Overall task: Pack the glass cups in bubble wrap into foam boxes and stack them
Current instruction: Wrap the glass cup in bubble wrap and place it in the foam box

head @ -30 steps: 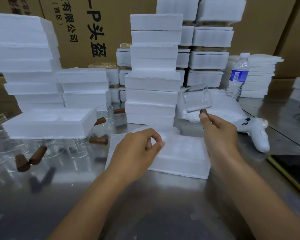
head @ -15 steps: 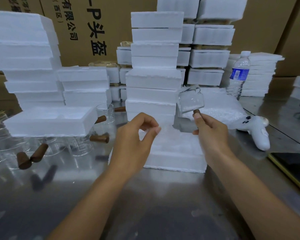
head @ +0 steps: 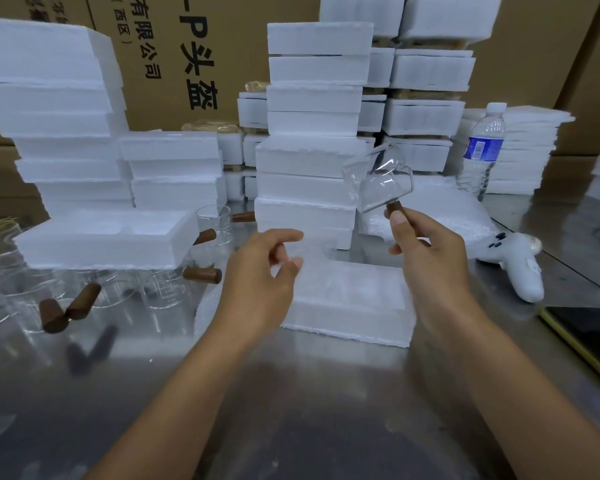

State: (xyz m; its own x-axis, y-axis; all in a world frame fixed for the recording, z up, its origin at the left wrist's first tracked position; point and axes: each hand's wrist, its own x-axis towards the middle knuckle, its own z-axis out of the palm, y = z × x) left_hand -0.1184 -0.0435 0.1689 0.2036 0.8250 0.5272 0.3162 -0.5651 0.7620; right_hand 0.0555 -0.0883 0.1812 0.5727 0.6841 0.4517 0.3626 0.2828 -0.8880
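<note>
Gripping wooden handle of clear glass cup: right hand | left hand pinches filmy bubble wrap

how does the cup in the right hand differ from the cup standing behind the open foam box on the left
The held cup is in the air, tilted; the standing cup sits upright on the table. The right hand grips the held cup by its brown handle; no hand touches the standing cup. Both are clear glass.

Clear glossy glass cup, brown wooden handle, matt foam box, brushed-metal table.
</note>
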